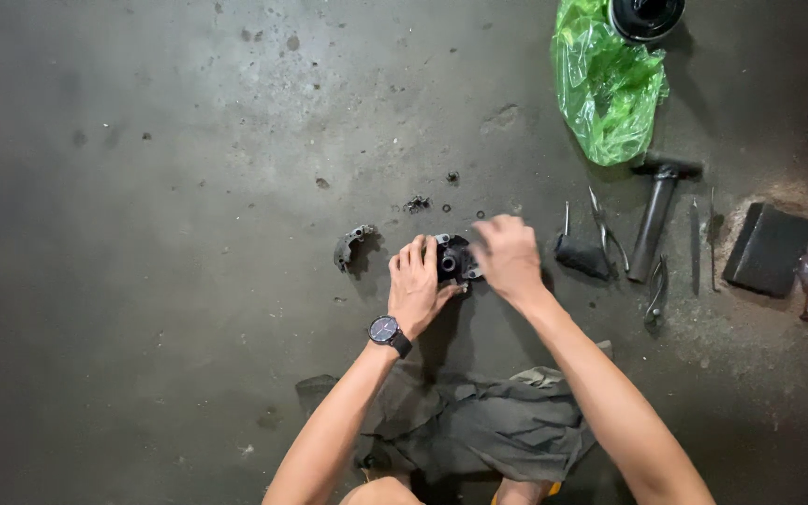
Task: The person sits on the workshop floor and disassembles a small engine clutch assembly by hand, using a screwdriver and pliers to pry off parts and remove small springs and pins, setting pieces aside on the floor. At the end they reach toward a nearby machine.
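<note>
Open concrete floor (142, 140) is seen left and above. Close by, passage is blocked by a curved metal part (352, 247) on the left and small black debris (416, 203) above. Rightward access is crowded by pliers (607, 234), hammer (656, 220) and green bag (605, 84).

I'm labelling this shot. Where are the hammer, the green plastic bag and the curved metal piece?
hammer (653, 227): head view, middle of its handle.
green plastic bag (605, 89): head view, centre of the crumpled plastic.
curved metal piece (351, 246): head view, middle of its arc.

A green plastic bag (608, 86), a hammer (655, 217), pliers (607, 231), and perhaps a dark block (768, 249) lie on the concrete floor (170, 187).
</note>
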